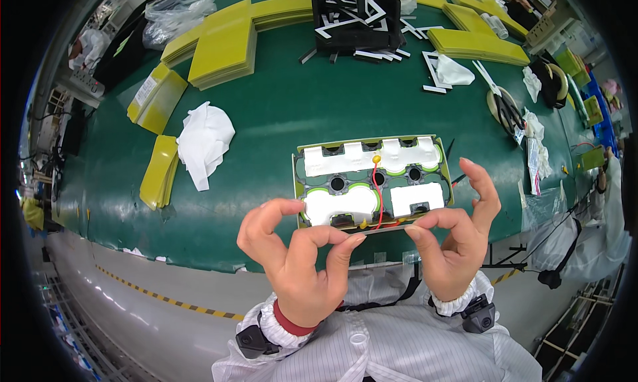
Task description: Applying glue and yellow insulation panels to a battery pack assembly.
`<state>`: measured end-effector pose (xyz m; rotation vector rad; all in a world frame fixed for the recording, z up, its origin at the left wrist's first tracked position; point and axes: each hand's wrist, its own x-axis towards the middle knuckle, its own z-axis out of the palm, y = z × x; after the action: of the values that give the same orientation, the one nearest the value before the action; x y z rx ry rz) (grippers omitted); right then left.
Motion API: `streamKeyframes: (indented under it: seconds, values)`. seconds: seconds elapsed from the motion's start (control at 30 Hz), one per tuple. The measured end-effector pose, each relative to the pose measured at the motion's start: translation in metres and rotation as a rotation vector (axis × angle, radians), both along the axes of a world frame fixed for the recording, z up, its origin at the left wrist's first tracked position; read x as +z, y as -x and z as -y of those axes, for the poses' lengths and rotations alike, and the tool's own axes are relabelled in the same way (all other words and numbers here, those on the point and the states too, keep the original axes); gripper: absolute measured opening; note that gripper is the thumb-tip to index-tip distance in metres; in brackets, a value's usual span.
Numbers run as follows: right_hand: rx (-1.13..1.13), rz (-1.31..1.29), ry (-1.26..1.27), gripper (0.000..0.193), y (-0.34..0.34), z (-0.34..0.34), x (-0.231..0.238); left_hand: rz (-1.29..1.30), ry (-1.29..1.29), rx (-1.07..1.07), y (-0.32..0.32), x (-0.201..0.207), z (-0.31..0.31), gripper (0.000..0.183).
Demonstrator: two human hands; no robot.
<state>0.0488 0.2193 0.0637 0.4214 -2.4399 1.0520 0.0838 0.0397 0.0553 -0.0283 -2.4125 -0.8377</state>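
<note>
A battery pack [337, 182] lies on the green table in front of me, with white pieces over its cell ends, black holders and yellow-green boards along its sides. A red wire [379, 196] runs across it to a yellow blob [376, 159]. Along the pack's near edge, a thin grey strip [385, 230] is stretched between my two hands. My left hand [302, 259] pinches the strip's left end between thumb and forefinger, another finger reaching the pack's left side. At the right end, my right hand [455, 242] pinches it likewise, its other fingers raised.
Yellow board stacks [222, 46] line the far side and left of the table [272, 109]. A black bin [355, 16] holds black-and-white strips, some spilled beside it. White cloth [205, 142] lies left. Scissors [502, 103] and tape rolls lie right. Co-workers' hands show at the far edges.
</note>
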Motion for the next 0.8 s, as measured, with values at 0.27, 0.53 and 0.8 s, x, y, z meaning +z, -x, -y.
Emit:
streamKeyframes:
  seconds: [0.27,0.53,0.8]
  values:
    - [-0.004,-0.13,0.016,0.021,0.004,-0.001,-0.018,-0.032,-0.049,0.009,0.003,-0.006,-0.004,0.023]
    - [0.007,-0.269,0.011,0.025,0.007,-0.003,-0.042,-0.168,-0.063,-0.02,0.009,-0.023,-0.004,0.026]
    - [0.067,-0.372,0.024,0.029,0.017,0.001,-0.044,-0.238,-0.071,-0.039,0.012,-0.029,-0.001,0.03]
